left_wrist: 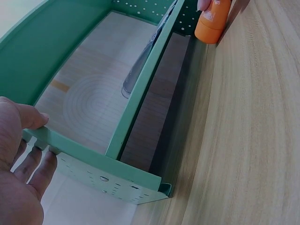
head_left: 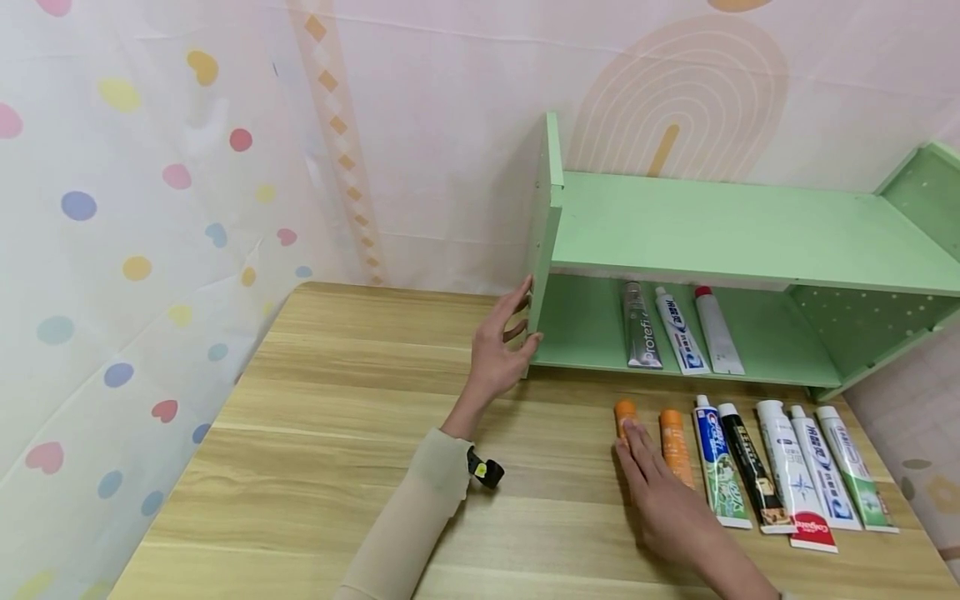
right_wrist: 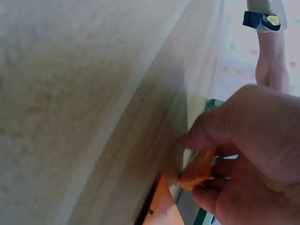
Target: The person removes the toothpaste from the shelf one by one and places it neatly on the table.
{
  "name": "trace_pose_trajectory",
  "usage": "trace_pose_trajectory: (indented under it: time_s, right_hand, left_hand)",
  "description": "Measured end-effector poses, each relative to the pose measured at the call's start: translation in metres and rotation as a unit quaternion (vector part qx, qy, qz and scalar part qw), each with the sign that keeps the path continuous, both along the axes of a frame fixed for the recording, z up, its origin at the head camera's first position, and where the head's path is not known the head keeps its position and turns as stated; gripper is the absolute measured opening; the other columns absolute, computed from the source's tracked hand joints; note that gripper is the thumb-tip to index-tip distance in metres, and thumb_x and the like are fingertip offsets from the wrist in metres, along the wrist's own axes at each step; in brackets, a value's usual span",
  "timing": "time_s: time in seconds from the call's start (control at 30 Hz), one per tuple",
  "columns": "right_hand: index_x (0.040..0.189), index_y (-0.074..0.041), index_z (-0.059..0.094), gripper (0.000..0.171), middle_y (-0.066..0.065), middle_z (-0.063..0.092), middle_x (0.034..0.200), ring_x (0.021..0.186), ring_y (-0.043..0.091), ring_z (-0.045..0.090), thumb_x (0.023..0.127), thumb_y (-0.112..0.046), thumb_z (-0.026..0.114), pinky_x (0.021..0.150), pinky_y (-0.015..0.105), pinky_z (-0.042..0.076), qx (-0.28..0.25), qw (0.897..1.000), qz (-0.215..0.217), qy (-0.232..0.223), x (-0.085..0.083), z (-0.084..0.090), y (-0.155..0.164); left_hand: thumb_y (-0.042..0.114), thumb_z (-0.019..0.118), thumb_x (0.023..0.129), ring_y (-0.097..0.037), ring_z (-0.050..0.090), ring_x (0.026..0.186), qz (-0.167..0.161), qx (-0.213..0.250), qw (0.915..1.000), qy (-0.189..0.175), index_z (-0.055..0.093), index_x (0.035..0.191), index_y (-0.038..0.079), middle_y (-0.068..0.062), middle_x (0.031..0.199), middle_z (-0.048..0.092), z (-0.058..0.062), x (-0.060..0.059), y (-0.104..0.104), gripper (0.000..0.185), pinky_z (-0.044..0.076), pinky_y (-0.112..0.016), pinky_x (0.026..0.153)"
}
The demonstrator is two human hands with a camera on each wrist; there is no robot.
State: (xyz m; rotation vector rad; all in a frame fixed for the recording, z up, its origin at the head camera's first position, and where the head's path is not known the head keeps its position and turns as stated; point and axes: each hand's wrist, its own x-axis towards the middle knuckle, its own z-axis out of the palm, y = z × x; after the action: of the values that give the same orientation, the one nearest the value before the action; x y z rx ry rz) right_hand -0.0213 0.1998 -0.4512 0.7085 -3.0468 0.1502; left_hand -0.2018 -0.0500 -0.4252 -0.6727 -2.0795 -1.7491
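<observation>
Head view first: the right hand [head_left: 660,492] lies over an orange toothpaste tube [head_left: 625,414] near the front right part of the wooden table [head_left: 315,433], fingers stretched forward along it, only the tube's orange cap end showing past the fingertips. Right wrist view is closer, and there the thumb and fingers [right_wrist: 206,136] curl in and pinch the orange tube [right_wrist: 197,168] against the tabletop, so that hand is gripping it. This tube is the leftmost in a row lying side by side on the table. Just beside it on the right comes a second orange tube [head_left: 677,446], then a blue and green tube [head_left: 718,471], a black tube [head_left: 752,475], a white tube with a red end [head_left: 795,483], a white and blue tube [head_left: 825,475] and a white and green tube [head_left: 855,467].

Behind the row, at the table's back right, stands a green shelf [head_left: 750,225]. Its lower level holds three more tubes: a silver one [head_left: 641,329], a white and blue one [head_left: 681,332] and a white one with a red cap [head_left: 717,331].

Over on the shelf's left end, the left hand [head_left: 498,350] holds the side panel [head_left: 542,250]; left wrist view shows the thumb [left_wrist: 28,117] on one face and the fingers wrapped over the panel's edge [left_wrist: 93,164]. A small black device [head_left: 486,471] sits at that wrist.
</observation>
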Motion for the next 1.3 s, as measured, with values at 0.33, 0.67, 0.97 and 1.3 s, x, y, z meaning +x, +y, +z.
trace_pose_trajectory:
  time_s: [0.33,0.67,0.97,1.3]
  right_hand:
    - [0.159,0.001,0.03,0.083,0.014,-0.002,0.174,0.16,0.038,0.005,0.081,0.01,0.055,0.044,0.018,0.036,-0.051,0.988,-0.018,-0.143,-0.002,0.013,0.003]
    - [0.153,0.001,0.045,0.077,0.018,0.022,0.17,0.154,0.039,0.029,0.078,-0.002,0.066,0.092,0.039,0.061,-0.027,0.997,-0.003,-0.07,-0.002,0.016,0.006]
    - [0.15,-0.006,0.05,0.073,0.017,0.042,0.16,0.14,0.042,0.049,0.085,-0.017,0.079,0.106,0.056,0.053,-0.098,0.995,-0.007,-0.035,-0.008,0.016,0.013]
    - [0.158,-0.01,0.038,0.085,0.019,0.038,0.161,0.142,0.049,0.041,0.088,-0.029,0.082,0.103,0.068,0.05,-0.179,0.983,-0.015,-0.038,-0.019,0.028,0.026]
  left_hand:
    - [-0.015,0.066,0.088,-0.039,0.053,0.138,0.0,0.0,1.0,0.002,0.043,0.156,0.008,-0.019,0.147,0.053,0.028,0.022,-0.003,0.076,0.056,-0.052,0.102]
    - [-0.013,0.069,0.087,-0.035,0.053,0.139,0.004,0.0,1.0,-0.001,0.042,0.158,0.017,-0.013,0.149,0.053,0.001,0.002,-0.001,0.081,0.056,-0.049,0.103]
    - [-0.008,0.07,0.089,-0.027,0.053,0.14,-0.005,-0.005,1.0,-0.001,0.041,0.158,0.029,-0.004,0.15,0.053,-0.002,-0.001,-0.003,0.084,0.056,-0.042,0.103]
    - [-0.007,0.07,0.09,-0.025,0.053,0.14,-0.007,-0.007,0.9999,-0.008,0.039,0.158,0.033,-0.002,0.151,0.052,-0.001,-0.001,-0.002,0.085,0.056,-0.04,0.104]
